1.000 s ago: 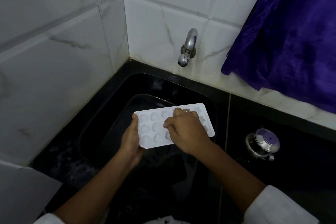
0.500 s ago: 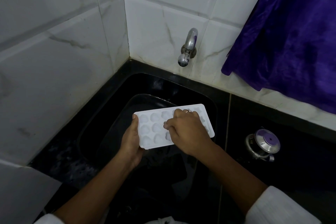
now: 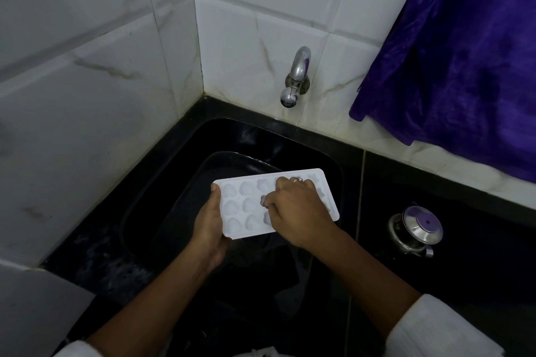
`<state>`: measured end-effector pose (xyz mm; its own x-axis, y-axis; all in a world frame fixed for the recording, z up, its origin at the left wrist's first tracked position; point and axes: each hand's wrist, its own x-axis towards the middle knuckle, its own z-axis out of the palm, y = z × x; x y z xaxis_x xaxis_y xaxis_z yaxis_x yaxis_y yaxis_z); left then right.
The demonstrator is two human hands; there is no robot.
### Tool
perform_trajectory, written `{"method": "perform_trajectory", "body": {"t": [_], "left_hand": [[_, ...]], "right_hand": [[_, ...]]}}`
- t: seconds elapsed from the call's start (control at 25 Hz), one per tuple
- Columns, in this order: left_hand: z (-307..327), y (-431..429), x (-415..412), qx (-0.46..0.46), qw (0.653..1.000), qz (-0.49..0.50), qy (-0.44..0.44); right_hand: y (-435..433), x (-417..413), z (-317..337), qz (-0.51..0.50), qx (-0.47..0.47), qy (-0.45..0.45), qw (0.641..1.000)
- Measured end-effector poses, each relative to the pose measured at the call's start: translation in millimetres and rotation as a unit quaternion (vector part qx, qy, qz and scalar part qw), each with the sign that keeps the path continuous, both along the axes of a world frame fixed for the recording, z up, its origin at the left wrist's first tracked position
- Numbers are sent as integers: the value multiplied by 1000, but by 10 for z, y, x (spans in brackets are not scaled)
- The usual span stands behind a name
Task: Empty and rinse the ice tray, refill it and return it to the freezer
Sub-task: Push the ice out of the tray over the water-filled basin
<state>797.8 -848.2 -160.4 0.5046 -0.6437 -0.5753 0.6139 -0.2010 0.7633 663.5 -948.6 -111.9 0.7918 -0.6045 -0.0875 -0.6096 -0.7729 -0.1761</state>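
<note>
A white ice tray (image 3: 243, 209) with shaped cavities is held level over a black sink (image 3: 333, 159). My left hand (image 3: 210, 229) grips its left end, thumb on the rim and fingers underneath. My right hand (image 3: 295, 209) lies on top of the tray's middle with its fingers curled down into the cavities; a ring shows on one finger. The cavities under the right hand are hidden. The chrome tap (image 3: 295, 75) on the tiled wall above the sink has no water coming from it.
A dark basin (image 3: 179, 197) sits inside the sink under the tray. A steel lidded pot (image 3: 416, 229) stands on the black counter to the right. Purple cloth (image 3: 464, 52) hangs at the upper right. White tiled walls close in the left and back.
The fingers of my right hand have shifted slightly over the tray's cavities. The tray and my left hand stay almost in place.
</note>
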Motion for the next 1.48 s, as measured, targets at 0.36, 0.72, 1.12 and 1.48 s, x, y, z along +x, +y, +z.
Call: {"method": "perform_trajectory", "body": {"t": [0.36, 0.72, 1.12, 1.48], "left_hand": [[26, 3, -27, -1, 1000, -11, 1], [42, -20, -12, -6, 1000, -14, 7], [58, -25, -11, -3, 1000, -6, 10], [69, -40, -6, 4, 1000, -2, 14]], "right_hand": [[-25, -40, -34, -2, -22, -10, 1000], [-17, -32, -12, -7, -59, -14, 998], [0, -15, 24, 1, -49, 10, 999], [-20, -21, -12, -1, -47, 1, 999]]}}
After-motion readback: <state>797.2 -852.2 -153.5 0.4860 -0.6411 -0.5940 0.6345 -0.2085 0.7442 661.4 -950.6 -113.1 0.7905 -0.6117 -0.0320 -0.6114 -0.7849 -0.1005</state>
